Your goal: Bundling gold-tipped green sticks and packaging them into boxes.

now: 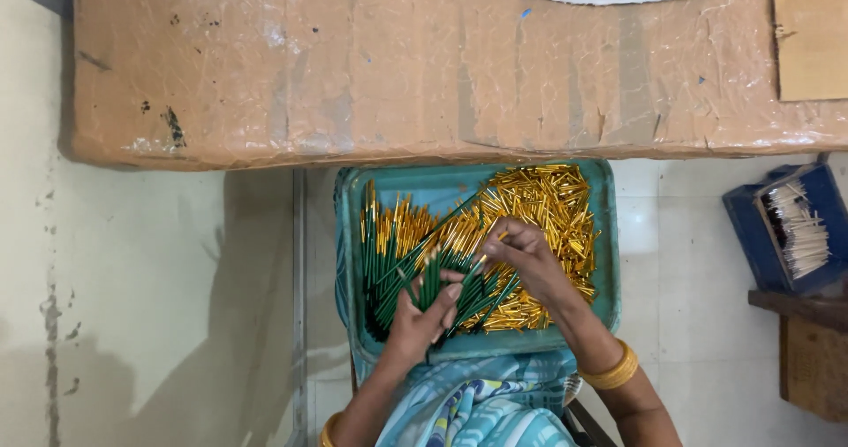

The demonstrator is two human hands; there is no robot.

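Green sticks with gold tips (430, 284), a small bunch: held upright in our left hand (422, 314), whose fingers are closed around the lower part of the bunch, thumb across the front. Our right hand (521, 251) reaches in from the right, fingertips pinched on the top end of one stick at the edge of that bunch; the two hands sit close together, almost touching. Both hands work over a teal tray (609, 235) resting on our lap. On the left side of the tray: a row of further green sticks (378, 261) lying roughly lengthwise, gold ends pointing away from us. On the right side: a loose heap of short gold tubes (552, 204), piled in all directions. Gold bangles (612, 372) on the right wrist; one more shows at the left wrist. Beyond the tray: a brown table (353, 67) covered in scuffed tape. Far right, on the floor: a blue box (786, 226) holding pale thin sticks.
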